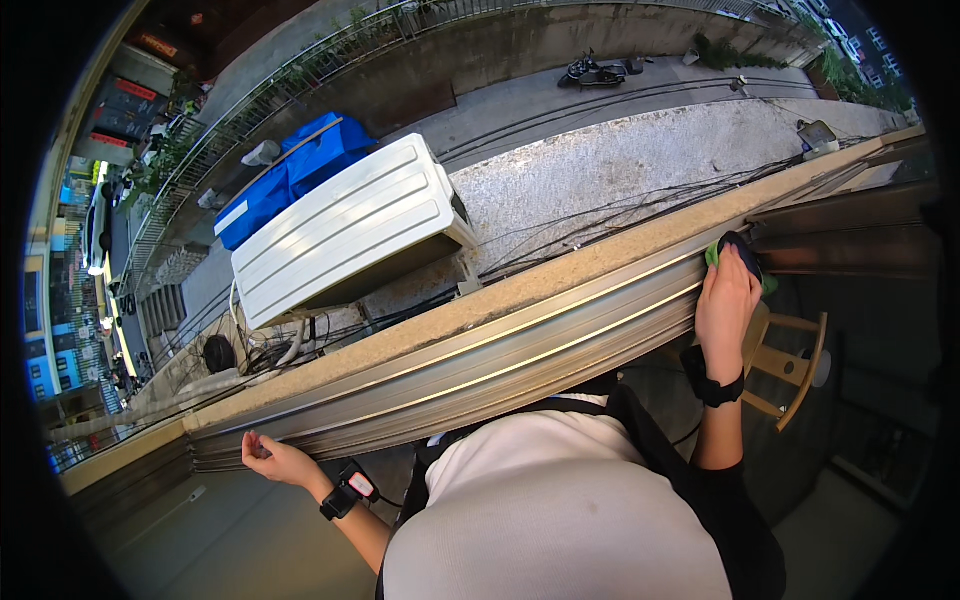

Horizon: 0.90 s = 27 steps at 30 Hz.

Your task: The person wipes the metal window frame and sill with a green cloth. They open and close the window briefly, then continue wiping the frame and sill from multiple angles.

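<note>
Before me a metal window track point(470, 355) with several long grooves runs from lower left to upper right, along a stone sill point(520, 285). My right hand point(728, 300) presses a dark-and-green cloth point(736, 243) onto the track's right end, beside the window frame; the fingers cover part of the cloth. Close to the track's left end, my left hand point(275, 461) is turned partly upward with loosely curled, parted fingers and nothing visible in it. Each wrist wears a black band.
Outside the sill stand a white air-conditioner unit point(345, 230) and a blue tarp point(300, 175), with loose cables on the ledge. A motorbike point(598, 72) is parked in the lane far below. Indoors, a wooden chair point(785, 365) stands behind my right arm.
</note>
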Motion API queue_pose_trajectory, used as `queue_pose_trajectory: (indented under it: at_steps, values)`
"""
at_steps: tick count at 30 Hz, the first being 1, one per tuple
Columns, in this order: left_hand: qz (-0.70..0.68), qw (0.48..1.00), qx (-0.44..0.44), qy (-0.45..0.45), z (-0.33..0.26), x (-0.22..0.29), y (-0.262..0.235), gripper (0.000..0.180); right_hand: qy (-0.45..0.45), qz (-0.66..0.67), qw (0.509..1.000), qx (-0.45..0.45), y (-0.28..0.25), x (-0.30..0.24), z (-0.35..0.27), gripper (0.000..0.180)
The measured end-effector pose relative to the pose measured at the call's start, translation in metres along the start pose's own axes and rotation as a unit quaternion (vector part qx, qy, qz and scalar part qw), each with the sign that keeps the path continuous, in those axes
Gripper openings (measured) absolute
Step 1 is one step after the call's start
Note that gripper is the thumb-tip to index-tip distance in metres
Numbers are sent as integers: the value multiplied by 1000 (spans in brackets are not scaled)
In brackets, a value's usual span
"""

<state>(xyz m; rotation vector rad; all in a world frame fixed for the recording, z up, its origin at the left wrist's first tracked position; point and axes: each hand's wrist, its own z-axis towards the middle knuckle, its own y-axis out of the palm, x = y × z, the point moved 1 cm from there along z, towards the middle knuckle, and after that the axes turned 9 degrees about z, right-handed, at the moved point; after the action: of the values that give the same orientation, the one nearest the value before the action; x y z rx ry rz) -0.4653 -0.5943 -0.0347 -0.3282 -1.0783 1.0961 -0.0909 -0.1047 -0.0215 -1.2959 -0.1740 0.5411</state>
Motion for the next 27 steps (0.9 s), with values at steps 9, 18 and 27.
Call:
queue_pose_trajectory:
  at_steps: [9, 18, 27]
  values:
    - [33, 999, -17, -16, 4, -9, 2, 24, -42, 67, 996, -49, -15, -13, 8, 21]
    - [71, 997, -27, -11, 8, -15, 1, 21, -171, 166, 959, -155, -22, -78, -25, 27]
    - [50, 998, -13, -30, 10, -22, 1, 21, 27, 331, 943, 28, -16, -55, -40, 27]
